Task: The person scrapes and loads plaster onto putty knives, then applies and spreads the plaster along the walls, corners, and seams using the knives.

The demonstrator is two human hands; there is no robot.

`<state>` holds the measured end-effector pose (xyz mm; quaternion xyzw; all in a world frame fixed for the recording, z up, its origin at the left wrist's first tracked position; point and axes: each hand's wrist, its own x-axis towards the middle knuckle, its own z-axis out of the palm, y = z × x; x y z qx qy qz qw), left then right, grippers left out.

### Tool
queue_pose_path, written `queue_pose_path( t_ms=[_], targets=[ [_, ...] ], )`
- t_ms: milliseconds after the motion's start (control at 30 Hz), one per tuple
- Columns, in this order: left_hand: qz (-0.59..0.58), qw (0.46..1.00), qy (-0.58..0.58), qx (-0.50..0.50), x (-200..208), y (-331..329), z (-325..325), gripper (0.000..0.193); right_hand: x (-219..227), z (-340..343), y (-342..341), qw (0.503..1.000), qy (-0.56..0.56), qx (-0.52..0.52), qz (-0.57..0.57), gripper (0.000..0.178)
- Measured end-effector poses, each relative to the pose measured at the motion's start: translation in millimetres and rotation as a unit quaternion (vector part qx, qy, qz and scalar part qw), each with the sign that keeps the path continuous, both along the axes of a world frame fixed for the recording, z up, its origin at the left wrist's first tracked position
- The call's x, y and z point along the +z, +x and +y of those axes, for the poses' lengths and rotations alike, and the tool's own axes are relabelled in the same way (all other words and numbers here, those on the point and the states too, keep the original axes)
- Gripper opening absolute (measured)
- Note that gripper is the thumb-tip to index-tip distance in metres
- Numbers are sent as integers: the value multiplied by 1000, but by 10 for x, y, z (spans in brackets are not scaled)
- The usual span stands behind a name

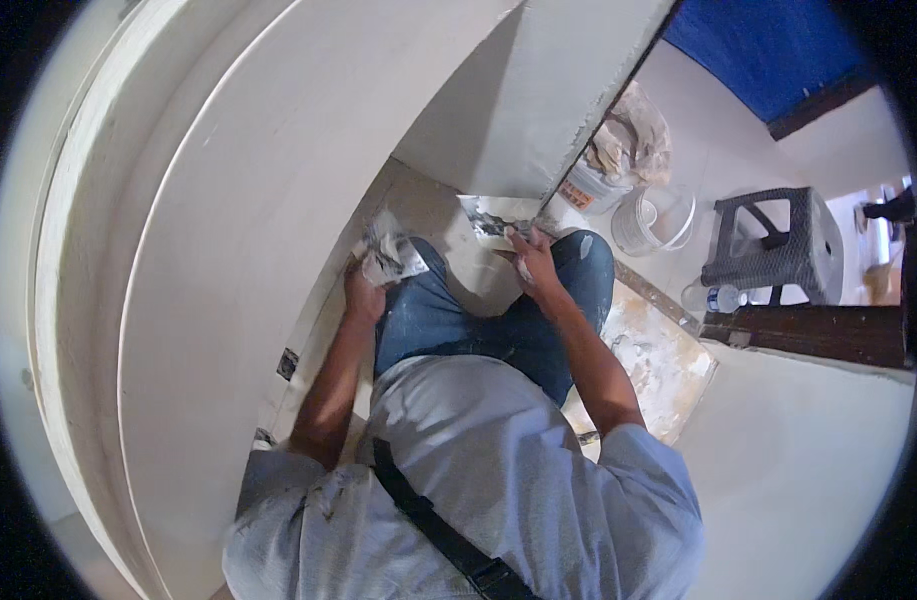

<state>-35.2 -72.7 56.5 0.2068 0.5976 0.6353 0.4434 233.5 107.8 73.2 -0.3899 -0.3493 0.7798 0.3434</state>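
While the wide metal blade (490,222) stretches side to side, just ahead and leftward of my right hand (534,262) gripping it, my left hand (364,288) grasps a second blade (400,256), well apart, by my left knee (430,272).

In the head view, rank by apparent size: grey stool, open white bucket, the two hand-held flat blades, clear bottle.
1. Grey stool
2. Open white bucket
3. Blade in left hand, blade in right hand: too alike to rank
4. Clear bottle
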Motion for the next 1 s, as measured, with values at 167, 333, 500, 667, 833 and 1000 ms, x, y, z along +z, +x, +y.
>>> queue_pose_path(
  t_ms=[167,333,500,667,833,1000],
  targets=[
    [69,994,-72,33,-269,423,-248,33,-556,197,-260,997,62,3,55,34],
    [-163,980,-65,95,-258,553,-168,30,-518,327,-482,987,7,-23,157,34],
    [-169,980,-55,86,-278,518,-161,31,-301,656,-652,916,-216,-131,311,28],
    [-138,988,-32,53,-315,523,-188,33,41,849,-664,987,124,-65,77,23],
    [-126,990,-33,51,-314,520,-213,36,827,885,-587,914,-232,-124,308,23],
    [-119,990,-34,63,-321,527,-203,36,1733,996,-435,914,-181,-82,353,25]
  ],
)
